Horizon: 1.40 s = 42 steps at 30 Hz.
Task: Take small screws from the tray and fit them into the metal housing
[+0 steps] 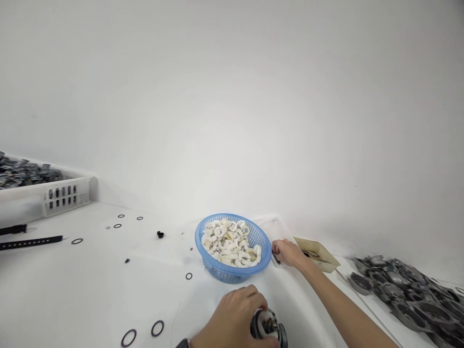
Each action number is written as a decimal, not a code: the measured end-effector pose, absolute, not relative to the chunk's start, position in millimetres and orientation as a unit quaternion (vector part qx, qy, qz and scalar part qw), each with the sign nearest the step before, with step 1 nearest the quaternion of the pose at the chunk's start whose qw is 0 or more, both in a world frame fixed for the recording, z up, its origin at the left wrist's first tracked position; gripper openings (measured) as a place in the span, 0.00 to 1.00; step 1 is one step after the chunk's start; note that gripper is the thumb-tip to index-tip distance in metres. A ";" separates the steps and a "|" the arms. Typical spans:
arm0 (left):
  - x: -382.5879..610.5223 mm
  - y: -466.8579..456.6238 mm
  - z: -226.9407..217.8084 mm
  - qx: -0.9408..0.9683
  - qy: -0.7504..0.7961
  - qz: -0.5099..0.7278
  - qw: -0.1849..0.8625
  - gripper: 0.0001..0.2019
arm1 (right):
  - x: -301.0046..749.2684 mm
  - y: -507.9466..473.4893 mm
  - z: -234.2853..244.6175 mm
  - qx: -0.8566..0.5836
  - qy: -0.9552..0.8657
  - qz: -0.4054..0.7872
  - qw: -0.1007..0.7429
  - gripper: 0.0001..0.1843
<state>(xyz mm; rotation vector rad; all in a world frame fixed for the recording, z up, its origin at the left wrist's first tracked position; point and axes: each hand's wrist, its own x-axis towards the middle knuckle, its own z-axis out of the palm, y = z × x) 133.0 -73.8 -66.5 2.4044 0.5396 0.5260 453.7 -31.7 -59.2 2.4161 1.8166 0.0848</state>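
Metal housing gripped low, other hand off fetching a small part

Left hand (234, 316) is clamped round a round metal housing (270, 328), right at the bottom edge. Right hand (288, 252) reaches out past the blue basket (263, 263) of white rings (230, 244), fingers pinched together on something tiny I can't make out. Tan tray (326, 256) sits just beyond it. I'd say keep the housing steady, open face up, and pinch just one piece.

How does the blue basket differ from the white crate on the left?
The blue basket is round and holds white rings; the white crate is rectangular and holds dark grey metal parts. The basket sits between the person's hands, the crate at the table's far left edge. Both have perforated walls.
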 end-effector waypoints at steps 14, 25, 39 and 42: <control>132.3 -72.4 -69.6 0.909 0.206 0.203 0.300 0.18 | 456.8 -38.2 -40.7 0.806 0.590 0.036 0.010 0.15; 128.9 -76.9 -61.7 0.904 0.215 0.203 0.308 0.16 | 455.2 -50.5 -32.2 0.809 0.587 0.013 -0.031 0.14; 127.6 -79.5 -55.2 0.904 0.219 0.196 0.310 0.15 | 454.2 -50.1 -33.6 0.799 0.600 -0.021 -0.045 0.14; 127.5 -79.6 -56.7 0.904 0.218 0.197 0.311 0.15 | 455.3 -50.4 -35.3 0.793 0.607 -0.024 -0.036 0.14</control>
